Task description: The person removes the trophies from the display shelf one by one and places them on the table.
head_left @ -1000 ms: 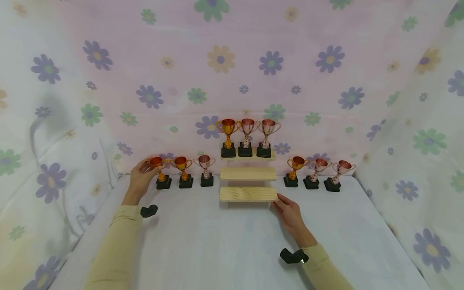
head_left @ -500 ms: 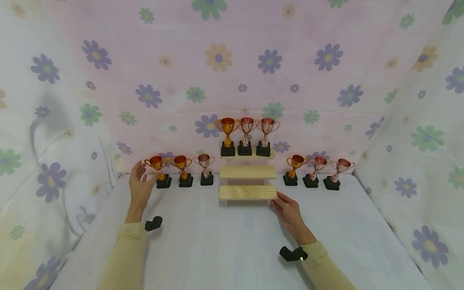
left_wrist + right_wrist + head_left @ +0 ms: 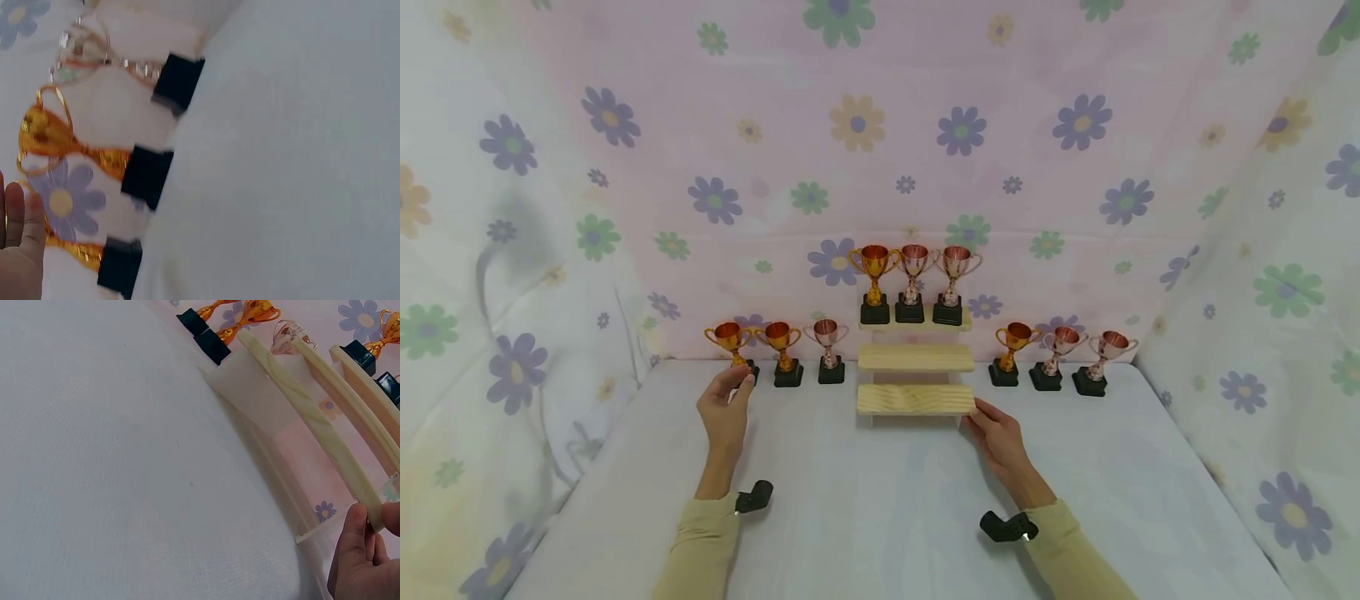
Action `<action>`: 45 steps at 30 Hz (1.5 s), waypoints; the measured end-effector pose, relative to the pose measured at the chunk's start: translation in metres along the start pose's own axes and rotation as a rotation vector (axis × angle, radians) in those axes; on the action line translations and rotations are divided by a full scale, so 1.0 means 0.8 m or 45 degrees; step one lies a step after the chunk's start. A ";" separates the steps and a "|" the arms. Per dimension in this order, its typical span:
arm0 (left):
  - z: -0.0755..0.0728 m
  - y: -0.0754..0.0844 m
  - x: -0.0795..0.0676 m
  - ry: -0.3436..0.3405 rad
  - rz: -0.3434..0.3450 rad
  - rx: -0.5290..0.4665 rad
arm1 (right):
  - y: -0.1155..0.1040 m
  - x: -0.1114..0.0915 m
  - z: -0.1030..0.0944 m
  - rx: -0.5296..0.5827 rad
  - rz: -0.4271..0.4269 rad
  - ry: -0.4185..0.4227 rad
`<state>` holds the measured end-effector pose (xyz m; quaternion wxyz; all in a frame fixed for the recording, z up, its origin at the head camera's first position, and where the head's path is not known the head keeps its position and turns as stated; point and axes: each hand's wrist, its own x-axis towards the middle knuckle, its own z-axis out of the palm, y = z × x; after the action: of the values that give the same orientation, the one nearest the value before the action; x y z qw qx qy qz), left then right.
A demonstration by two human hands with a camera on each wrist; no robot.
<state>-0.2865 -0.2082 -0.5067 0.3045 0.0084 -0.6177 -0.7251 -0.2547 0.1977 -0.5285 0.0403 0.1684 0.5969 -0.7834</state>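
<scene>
My left hand is in front of the leftmost gold trophy cup, fingers loosely bent and holding nothing; it partly hides the black base. In the left wrist view its fingertips overlap that trophy's cup. Beside it stand another gold trophy cup and a silvery-pink trophy cup. With my right hand I pinch the right end of the lowest step of a three-step wooden display stand. On its top step stand one gold trophy and two silvery-pink trophies.
Right of the stand are a gold trophy, a silvery-pink trophy and another, slightly turned one. The white-covered table ends at a flowered cloth backdrop, which also hangs at both sides.
My left hand has let go of the leftmost gold trophy and drawn back toward me and to the right. That trophy stays standing. The right hand keeps its place on the stand.
</scene>
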 end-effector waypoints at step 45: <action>0.270 0.102 0.075 -0.354 -0.006 0.171 | 0.000 -0.002 0.001 0.004 0.003 0.012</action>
<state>-0.3839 -0.0472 -0.3602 0.2130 -0.0701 -0.7010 -0.6770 -0.2530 0.1966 -0.5280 0.0381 0.1730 0.5957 -0.7834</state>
